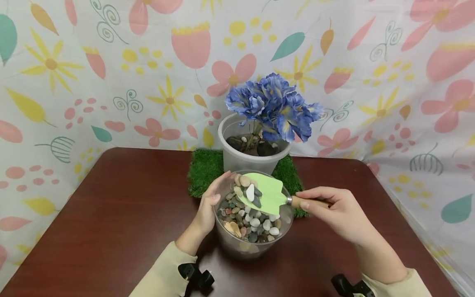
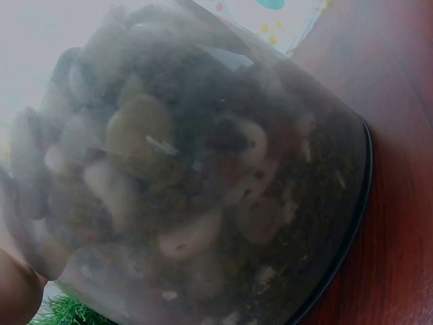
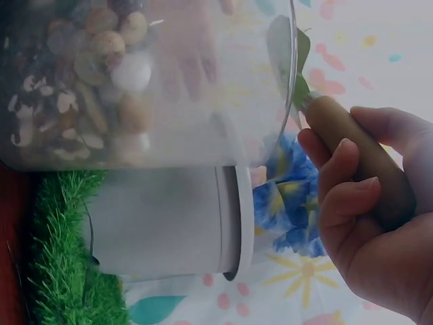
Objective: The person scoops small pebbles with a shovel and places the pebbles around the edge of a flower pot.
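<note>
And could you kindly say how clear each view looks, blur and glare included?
Head: evenly lit, pebbles fairly crisp; left wrist: dim and hazy through the tub, bleached at upper left; right wrist: soft overall, floral backdrop washed out at upper right.

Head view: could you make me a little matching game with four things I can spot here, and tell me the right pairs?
1. trowel
2. clear container
3. flowers
4. grass mat

A. touched by the left hand, with pebbles inside
B. green, beneath the pale pot
C. held by its wooden handle in the right hand
D. blue, rising from the pale pot

Pairs: 1-C, 2-A, 3-D, 4-B
</note>
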`<state>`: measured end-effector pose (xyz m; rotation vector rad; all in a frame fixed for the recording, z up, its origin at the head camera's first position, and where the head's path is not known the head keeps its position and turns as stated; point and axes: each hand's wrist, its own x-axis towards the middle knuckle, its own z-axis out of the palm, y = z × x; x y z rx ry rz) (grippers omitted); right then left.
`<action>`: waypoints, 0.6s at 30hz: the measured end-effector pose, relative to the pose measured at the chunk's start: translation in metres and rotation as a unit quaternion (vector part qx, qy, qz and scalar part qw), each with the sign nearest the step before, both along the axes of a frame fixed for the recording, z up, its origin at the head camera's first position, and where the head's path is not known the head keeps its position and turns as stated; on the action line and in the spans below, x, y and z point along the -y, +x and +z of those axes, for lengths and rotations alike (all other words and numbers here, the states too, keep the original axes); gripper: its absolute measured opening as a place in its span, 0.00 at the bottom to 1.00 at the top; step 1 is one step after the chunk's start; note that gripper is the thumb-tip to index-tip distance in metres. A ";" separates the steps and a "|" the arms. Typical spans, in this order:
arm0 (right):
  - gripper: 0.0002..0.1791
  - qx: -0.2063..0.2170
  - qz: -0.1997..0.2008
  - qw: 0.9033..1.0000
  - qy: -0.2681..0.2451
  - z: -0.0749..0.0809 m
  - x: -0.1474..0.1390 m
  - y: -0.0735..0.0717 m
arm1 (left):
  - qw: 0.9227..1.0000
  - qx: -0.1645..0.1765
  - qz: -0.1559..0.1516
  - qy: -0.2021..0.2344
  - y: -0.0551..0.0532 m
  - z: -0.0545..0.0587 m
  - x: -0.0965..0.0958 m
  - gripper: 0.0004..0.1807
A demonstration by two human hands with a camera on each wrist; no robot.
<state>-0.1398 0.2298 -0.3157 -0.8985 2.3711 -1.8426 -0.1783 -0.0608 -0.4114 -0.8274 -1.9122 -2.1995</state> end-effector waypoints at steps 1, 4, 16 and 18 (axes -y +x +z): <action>0.13 0.006 0.001 1.000 -0.001 0.000 0.001 0.000 | 1.000 0.001 0.002 -0.003 0.000 0.000 0.001 0.35; 0.13 0.010 -0.002 1.000 0.001 -0.002 0.002 0.000 | 1.000 0.002 0.006 -0.007 0.001 0.002 0.001 0.35; 0.15 -0.023 -0.023 0.999 0.008 0.004 -0.005 0.006 | 1.000 -0.005 -0.015 0.004 0.001 0.001 0.000 0.35; 0.15 -0.030 -0.025 0.999 0.002 0.006 -0.005 0.005 | 1.000 -0.005 -0.016 0.006 -0.001 0.002 -0.001 0.35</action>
